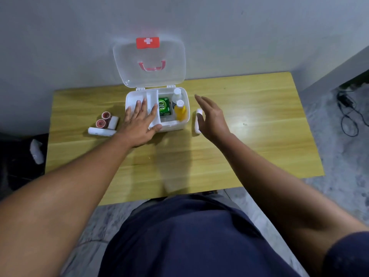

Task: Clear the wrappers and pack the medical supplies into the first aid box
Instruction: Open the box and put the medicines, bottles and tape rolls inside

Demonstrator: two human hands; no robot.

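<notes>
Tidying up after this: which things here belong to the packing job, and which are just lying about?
Job: white plastic first aid box; green carton; yellow bottle; two red-cored tape rolls; white bandage rolls.
Lying about: black cables on floor; white bundle beside table.

I am seeing bare forearms, a dark navy shirt (185, 236) covering the torso, and a navy short sleeve (347, 254) showing on the right arm.

Your table (249, 108) shows a yellow wood-grain top, smooth with a soft sheen near its right edge. The first aid box (175, 126) is glossy white plastic, its raised lid (127, 62) clear, lightly frosted plastic with a red plastic latch (148, 42). Inside, the green packet (164, 107) looks like shiny printed card. The rolls (101, 131) at the left edge look matt white, cloth-like.
</notes>
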